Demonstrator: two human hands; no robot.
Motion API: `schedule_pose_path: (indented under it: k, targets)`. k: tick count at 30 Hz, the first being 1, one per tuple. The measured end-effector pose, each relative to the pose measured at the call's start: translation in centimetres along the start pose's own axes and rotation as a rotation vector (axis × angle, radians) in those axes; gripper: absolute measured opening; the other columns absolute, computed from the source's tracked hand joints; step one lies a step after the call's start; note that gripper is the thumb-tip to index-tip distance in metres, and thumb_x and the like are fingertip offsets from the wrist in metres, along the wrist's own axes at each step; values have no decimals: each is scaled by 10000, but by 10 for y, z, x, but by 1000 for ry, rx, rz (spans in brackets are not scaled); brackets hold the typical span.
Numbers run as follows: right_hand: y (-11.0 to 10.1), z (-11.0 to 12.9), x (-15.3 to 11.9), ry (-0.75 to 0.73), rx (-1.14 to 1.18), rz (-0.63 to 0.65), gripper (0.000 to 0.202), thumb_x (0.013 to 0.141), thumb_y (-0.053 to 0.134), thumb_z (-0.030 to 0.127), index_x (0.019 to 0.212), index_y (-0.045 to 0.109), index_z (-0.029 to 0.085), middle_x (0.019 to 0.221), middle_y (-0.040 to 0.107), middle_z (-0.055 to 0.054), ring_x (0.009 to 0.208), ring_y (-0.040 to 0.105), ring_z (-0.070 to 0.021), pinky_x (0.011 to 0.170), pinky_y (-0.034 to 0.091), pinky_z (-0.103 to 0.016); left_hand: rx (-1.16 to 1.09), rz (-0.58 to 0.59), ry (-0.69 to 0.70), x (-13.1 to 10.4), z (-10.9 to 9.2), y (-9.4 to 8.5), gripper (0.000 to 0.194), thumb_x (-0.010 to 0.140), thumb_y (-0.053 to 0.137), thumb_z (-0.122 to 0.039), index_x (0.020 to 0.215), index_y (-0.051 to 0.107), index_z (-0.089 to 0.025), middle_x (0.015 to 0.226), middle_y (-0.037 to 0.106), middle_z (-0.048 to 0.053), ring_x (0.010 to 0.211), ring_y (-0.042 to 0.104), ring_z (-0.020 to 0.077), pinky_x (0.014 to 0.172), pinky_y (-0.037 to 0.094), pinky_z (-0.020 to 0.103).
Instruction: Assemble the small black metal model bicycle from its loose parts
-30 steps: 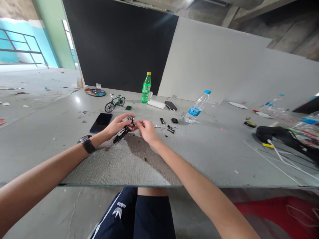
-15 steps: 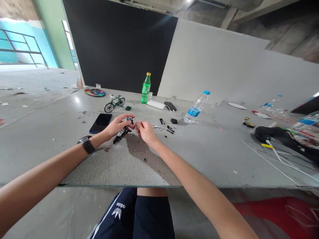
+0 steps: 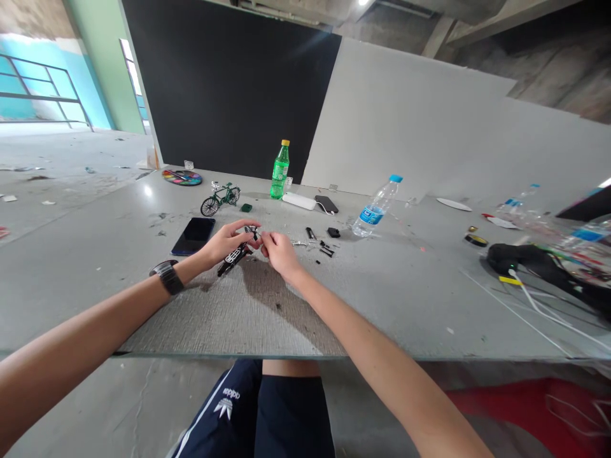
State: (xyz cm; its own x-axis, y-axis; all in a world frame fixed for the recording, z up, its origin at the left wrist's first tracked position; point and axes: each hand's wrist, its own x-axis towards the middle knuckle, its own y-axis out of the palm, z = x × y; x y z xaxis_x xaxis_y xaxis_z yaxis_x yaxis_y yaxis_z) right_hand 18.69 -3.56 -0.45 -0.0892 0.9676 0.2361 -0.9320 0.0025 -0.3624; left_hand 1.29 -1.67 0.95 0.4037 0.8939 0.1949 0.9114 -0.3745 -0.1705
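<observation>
My left hand is closed around a small black model with silver and white details, part of which my fingers cover. It slants over the grey table, its lower end near the surface. My right hand pinches at the model's upper end, fingertips almost against those of my left hand. Whatever sits in that pinch is too small to make out. Just right of my right hand lie several small black parts and a black block.
A dark phone lies left of my hands, with a green model bicycle behind it. Farther back stand a green bottle and a white power bank. A clear water bottle tilts at the right.
Both hands keep nearly the same place and grip. The right fingertips have shifted slightly at the model's upper end.
</observation>
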Motion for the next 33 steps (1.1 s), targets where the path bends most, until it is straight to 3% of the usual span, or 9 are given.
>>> schedule_pose_path:
  k: [8,17,25,30,33]
  targets:
    - [1,0,0,-52,-98,-86,135,946,548,322,851,532,227,764,656,-4,725,624,-164,652,445,-270,-17,23,-2,1,3,-2,466,893,595,-285,1340,609,-155,878,748,97,854,706,208,691,569,295]
    - [-11,23,-13,-258,-256,-41,128,987,486,298,894,550,238,631,602,44,543,526,-136,590,359,-263,-148,74,-16,-3,-1,-2,466,918,564,-266,1367,599,-147,885,739,89,770,681,184,678,585,316]
    - [-12,26,-15,-240,-473,-40,68,984,446,266,1002,482,210,824,674,-65,695,610,-193,601,363,-291,-132,66,-8,-4,-5,-1,538,920,566,-273,1439,549,-129,858,741,77,712,677,172,681,581,322]
    - [-14,24,-14,-299,-698,9,182,1031,366,315,1057,500,195,842,687,-90,685,598,-213,591,330,-311,-63,69,17,-4,-8,0,526,928,549,-269,1431,556,-114,902,757,96,785,696,181,729,581,317]
    - [-13,25,-11,-244,-597,-9,184,1032,380,326,1000,514,203,805,687,-73,685,603,-205,608,352,-308,-52,77,21,-3,-7,0,522,929,555,-286,1422,562,-114,923,758,97,845,709,196,747,580,315]
